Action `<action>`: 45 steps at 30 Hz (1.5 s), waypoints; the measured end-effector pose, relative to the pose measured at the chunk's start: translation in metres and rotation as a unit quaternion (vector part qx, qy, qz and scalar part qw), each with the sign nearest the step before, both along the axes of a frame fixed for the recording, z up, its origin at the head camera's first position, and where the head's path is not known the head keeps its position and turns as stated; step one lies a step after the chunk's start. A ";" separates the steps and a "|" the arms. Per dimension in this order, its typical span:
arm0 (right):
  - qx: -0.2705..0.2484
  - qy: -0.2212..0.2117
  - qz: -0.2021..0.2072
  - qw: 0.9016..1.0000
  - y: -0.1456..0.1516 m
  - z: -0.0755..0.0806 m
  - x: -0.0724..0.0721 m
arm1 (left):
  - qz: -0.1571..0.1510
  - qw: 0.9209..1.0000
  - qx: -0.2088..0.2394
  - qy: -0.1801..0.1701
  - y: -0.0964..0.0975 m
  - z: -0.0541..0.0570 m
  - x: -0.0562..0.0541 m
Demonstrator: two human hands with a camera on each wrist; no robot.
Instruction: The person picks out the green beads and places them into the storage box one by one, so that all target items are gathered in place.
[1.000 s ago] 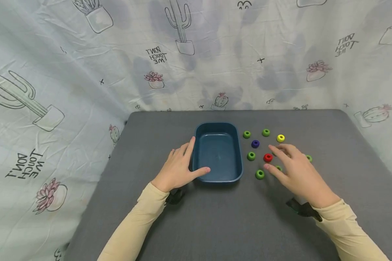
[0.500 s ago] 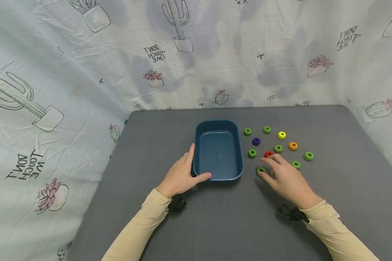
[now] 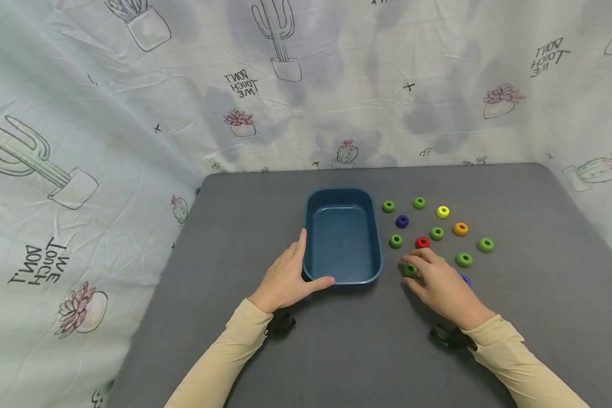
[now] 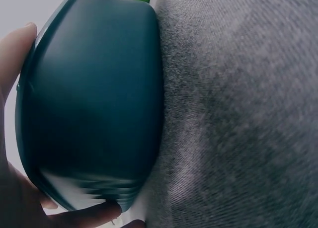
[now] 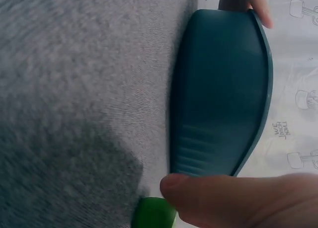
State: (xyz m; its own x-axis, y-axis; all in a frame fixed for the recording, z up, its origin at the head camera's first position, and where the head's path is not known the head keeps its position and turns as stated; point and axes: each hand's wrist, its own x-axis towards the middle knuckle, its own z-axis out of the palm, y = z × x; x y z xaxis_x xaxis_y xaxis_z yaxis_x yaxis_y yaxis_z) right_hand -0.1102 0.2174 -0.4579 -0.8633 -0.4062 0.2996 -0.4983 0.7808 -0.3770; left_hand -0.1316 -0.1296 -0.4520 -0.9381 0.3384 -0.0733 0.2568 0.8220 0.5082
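Note:
A dark blue plastic tray [image 3: 343, 243] stands on the grey table. At its near left corner, my left hand [image 3: 284, 277] rests with the index finger along the left side and the thumb on the near rim; the left wrist view shows fingertips against the tray wall [image 4: 99, 89]. To the right of the tray, my right hand [image 3: 443, 286] has its finger and thumb on either side of a green bead [image 3: 409, 270] with a hole through it. The right wrist view shows the thumb [image 5: 198, 193] right at the green bead [image 5: 155, 213], which sits on the table.
Around the right hand lie several more beads: a red bead [image 3: 422, 242], a dark blue bead [image 3: 402, 221], a yellow bead [image 3: 442, 212], an orange bead [image 3: 460, 229] and several green ones. A bright blue bead [image 3: 466, 279] is partly hidden by the hand. A printed curtain [image 3: 367, 85] hangs behind.
My right hand has come down and left, and its finger and thumb have drawn in around the nearest green bead. The left hand stays at the tray, its index finger slightly lower.

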 end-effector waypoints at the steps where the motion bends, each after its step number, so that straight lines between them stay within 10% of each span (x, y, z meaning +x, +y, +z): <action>1: 0.002 0.000 0.001 1.000 0.000 -0.001 0.000 | 0.001 1.000 0.002 -0.002 0.000 0.000 0.000; 20: -0.013 0.048 0.005 0.999 -0.001 0.000 -0.003 | 0.004 1.000 0.017 -0.007 -0.001 -0.002 0.000; 33: -0.036 0.074 0.017 0.996 -0.016 0.041 -0.020 | 0.006 1.000 0.017 -0.003 0.000 -0.003 -0.001; 45: -0.073 -0.027 0.049 0.996 -0.056 0.069 -0.055 | 0.009 1.000 0.029 -0.007 0.000 -0.003 0.001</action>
State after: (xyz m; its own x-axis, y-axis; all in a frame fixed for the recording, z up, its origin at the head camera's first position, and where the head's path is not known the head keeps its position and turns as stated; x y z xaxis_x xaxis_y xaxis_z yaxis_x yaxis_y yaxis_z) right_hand -0.1650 0.1613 -0.3888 -0.8379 -0.4457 0.3152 -0.5455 0.6639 -0.5115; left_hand -0.1301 -0.1296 -0.4545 -0.9431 0.3257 -0.0671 0.2349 0.7954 0.5586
